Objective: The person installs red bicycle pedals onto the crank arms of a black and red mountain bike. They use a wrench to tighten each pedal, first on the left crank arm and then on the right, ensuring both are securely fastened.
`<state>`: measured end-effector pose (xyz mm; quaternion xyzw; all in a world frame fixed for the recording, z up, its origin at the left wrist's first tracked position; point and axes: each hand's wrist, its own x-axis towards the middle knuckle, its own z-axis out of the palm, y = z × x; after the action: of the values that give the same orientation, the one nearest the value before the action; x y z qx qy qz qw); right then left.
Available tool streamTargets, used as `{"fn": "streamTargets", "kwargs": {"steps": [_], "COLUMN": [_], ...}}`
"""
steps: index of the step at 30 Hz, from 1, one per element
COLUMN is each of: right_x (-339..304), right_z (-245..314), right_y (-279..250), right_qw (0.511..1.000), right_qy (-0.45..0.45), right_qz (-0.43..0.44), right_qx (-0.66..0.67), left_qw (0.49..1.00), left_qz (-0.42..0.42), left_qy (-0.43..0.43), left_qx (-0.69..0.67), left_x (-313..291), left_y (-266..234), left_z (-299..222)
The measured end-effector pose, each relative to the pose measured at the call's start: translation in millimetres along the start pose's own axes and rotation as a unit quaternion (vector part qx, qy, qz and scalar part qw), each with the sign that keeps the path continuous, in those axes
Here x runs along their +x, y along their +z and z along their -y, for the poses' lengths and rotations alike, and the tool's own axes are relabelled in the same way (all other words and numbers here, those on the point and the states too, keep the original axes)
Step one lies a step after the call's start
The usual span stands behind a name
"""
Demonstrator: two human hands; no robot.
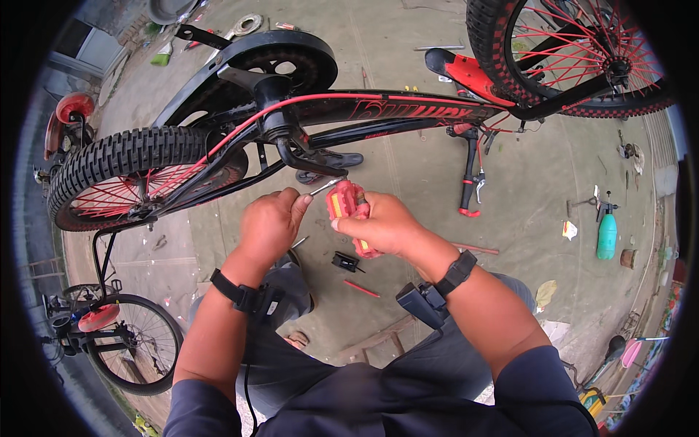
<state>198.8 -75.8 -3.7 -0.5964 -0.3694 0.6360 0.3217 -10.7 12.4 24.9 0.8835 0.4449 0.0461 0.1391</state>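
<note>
A black and red bicycle (328, 113) spans the view in front of me. Its black crank arm (298, 159) reaches down toward my hands. In my right hand (389, 226) is a red pedal (347, 200) with yellow reflectors, placed at the end of the crank arm. My left hand (271, 222) is closed around the handle of a metal wrench (324, 187). The wrench's far end meets the spot where pedal and crank come together; whether the thread is engaged cannot be seen.
On the floor lie a small black box-shaped item (346, 262), a red stick (362, 288) and a pair of dark shoes (331, 164). A green spray bottle (606, 231) stands at the right. Another bicycle wheel (138, 342) is at the lower left.
</note>
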Motion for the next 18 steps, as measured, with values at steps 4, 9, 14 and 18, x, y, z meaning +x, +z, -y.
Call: {"fn": "streamTargets", "kwargs": {"steps": [4, 9, 14, 18], "right_x": [1, 2, 1, -1], "right_z": [3, 1, 5, 6], "right_y": [3, 3, 5, 4], "right_qw": [0.999, 1.000, 0.997, 0.992], "right_qy": [-0.004, 0.003, 0.009, 0.017], "right_qz": [-0.013, 0.001, 0.032, 0.052], "right_qx": [-0.043, -0.012, 0.075, 0.115], "left_qw": [0.990, 0.976, 0.981, 0.988], "left_qz": [-0.016, 0.019, 0.037, -0.004], "left_qy": [0.074, 0.114, 0.097, 0.113], "left_qx": [0.116, 0.186, 0.162, 0.102], "left_x": [6, 20, 23, 26], "left_y": [-24, -37, -21, -11], "left_z": [-19, -29, -5, 4]}}
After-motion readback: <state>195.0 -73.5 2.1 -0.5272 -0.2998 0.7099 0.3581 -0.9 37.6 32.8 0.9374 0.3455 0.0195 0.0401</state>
